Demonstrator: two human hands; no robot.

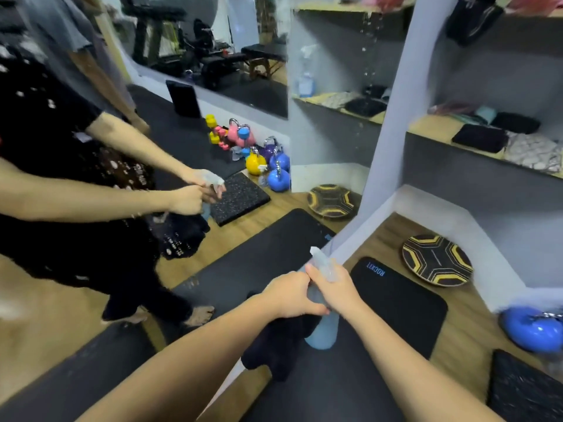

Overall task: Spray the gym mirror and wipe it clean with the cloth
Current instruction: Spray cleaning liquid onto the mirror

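A dark cloth is gripped by the left hand at centre. At 3 o'clock, touching it, the spray bottle is grasped by the right hand. The mirror is seen at 10 o'clock, beyond.

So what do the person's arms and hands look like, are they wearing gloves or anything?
No gloves. The left hand and right hand are bare, and both forearms are bare too, with no sleeves reaching into view. I can't see any watch, ring or bracelet. In the mirror, the person's top looks dark with short sleeves.
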